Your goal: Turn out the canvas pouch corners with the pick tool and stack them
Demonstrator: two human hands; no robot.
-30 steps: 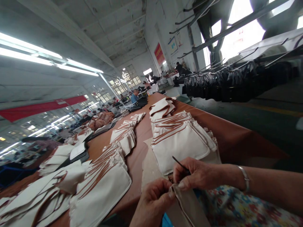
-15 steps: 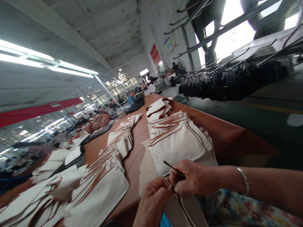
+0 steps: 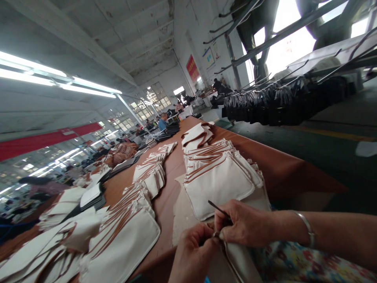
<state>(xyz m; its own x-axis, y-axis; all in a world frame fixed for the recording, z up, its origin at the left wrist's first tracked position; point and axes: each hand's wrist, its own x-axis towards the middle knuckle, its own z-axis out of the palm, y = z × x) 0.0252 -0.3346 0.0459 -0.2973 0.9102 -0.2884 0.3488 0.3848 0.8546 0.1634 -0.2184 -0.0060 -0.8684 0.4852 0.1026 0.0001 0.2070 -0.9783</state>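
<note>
My left hand [image 3: 196, 251] pinches the upper edge of a beige fabric piece [image 3: 235, 261] with a dark seam or zipper running down it. Against its fingertips, my right hand [image 3: 246, 222] is closed on a thin dark tool [image 3: 218, 208] whose tip sticks out to the upper left. A small brownish bit shows between the two hands; its details are hidden by the fingers. Just beyond the hands lies a stack of cream pieces [image 3: 219, 184] with brown edging.
Rows of cream pieces [image 3: 126, 243] cover the left part of the brown table [image 3: 169, 204]. A rack [image 3: 265, 106] of dark items stands at the right, past the table's edge. Several people sit or stand farther back, one in a blue top [image 3: 162, 122].
Both hands have shifted slightly to the right, still close together at the fabric's edge. The dark tool has moved right with my right hand.
</note>
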